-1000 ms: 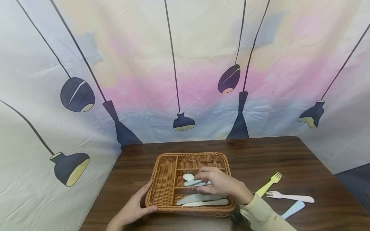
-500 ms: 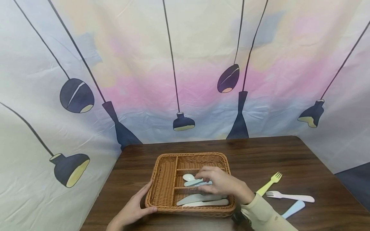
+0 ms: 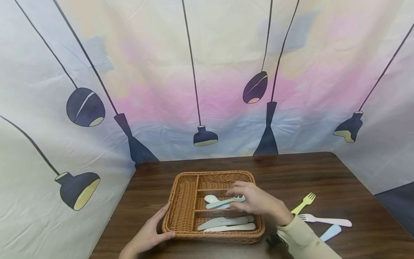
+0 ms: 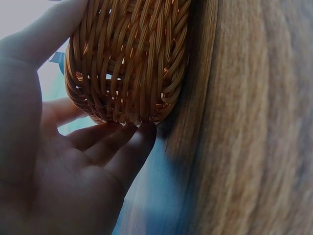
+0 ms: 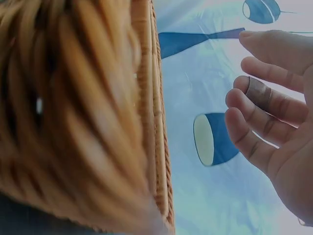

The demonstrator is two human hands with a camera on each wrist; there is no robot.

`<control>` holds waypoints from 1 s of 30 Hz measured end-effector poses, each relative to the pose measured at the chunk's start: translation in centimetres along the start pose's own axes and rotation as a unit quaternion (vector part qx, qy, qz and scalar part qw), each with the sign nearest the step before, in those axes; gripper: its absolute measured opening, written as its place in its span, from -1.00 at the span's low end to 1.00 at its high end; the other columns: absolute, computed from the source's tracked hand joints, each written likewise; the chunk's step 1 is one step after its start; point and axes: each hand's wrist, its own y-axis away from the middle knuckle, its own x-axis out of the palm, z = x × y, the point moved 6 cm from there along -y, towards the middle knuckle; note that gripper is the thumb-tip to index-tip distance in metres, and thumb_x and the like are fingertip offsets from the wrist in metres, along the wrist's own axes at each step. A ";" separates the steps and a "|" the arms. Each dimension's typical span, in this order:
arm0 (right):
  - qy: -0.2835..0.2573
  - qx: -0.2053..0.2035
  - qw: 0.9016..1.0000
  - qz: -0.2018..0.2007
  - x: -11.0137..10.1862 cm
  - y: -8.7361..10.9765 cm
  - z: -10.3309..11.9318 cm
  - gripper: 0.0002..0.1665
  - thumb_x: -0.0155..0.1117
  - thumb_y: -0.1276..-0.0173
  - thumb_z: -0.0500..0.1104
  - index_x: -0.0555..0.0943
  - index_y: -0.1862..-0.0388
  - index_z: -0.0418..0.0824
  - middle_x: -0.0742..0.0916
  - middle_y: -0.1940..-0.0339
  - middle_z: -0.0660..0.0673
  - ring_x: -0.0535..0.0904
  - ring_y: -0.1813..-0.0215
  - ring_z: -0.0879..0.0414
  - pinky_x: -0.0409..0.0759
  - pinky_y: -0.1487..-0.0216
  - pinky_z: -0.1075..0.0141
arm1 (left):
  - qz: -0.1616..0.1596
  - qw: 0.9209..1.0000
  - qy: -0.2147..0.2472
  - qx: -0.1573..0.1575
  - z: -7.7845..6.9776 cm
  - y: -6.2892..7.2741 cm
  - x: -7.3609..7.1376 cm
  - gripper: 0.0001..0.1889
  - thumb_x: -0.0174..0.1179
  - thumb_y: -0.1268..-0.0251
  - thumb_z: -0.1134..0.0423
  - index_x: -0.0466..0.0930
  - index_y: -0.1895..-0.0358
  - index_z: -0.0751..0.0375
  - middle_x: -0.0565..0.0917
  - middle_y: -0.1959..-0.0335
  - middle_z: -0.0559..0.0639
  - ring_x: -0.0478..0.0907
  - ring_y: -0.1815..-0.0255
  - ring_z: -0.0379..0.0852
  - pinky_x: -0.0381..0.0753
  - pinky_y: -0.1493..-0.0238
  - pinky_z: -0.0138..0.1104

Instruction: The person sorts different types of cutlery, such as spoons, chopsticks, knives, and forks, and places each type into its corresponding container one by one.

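My left hand (image 3: 149, 230) holds the near left corner of a wicker cutlery basket (image 3: 178, 205), thumb at the front rim. In the left wrist view its fingertips press the basket's woven wall (image 4: 127, 63). Over the basket's right part hovers my right hand (image 3: 255, 199), fingers loosely curved, with nothing between them in the right wrist view. Just below those fingers, a pale green fork (image 3: 223, 202) lies in the middle compartment across a light blue piece (image 3: 224, 207), beside a white spoon (image 3: 211, 198). A grey-green knife (image 3: 223, 222) and a white knife (image 3: 231, 227) share the front compartment.
Right of the basket, a yellow fork (image 3: 304, 204), a pale pink fork (image 3: 330, 221) and a light blue handle (image 3: 330, 233) lie on the dark wooden table (image 3: 291, 172). The right sleeve overlaps some of them. A printed cloth (image 3: 226, 54) hangs behind the table.
My right hand has let go of the pale green fork and drawn up and to the right, uncovering its tines. The left hand and the basket have stayed put.
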 end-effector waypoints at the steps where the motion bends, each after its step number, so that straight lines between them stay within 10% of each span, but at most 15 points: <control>1: 0.004 0.001 1.000 -0.003 -0.2 0.2 -0.2 -0.67 0.34 -0.33 -0.07 0.64 -0.07 -0.02 0.66 0.00 0.09 0.62 0.03 0.20 0.61 0.07 0.32 | 0.000 1.000 0.001 0.000 0.0 0.0 0.0 0.01 0.39 -0.13 -0.05 -0.03 -0.58 0.01 0.11 -0.52 0.32 0.11 -0.47 0.36 0.28 -0.23 0.27; 30: 0.044 0.086 0.993 -0.072 -5.0 6.3 -5.2 -0.66 0.45 -0.22 -0.15 0.66 0.01 -0.07 0.70 0.11 0.02 0.65 0.18 0.19 0.64 0.18 0.29 | 0.000 1.000 0.000 0.000 0.0 0.0 0.0 0.01 0.39 -0.12 -0.07 -0.02 -0.58 0.03 0.11 -0.53 0.32 0.11 -0.47 0.34 0.27 -0.24 0.26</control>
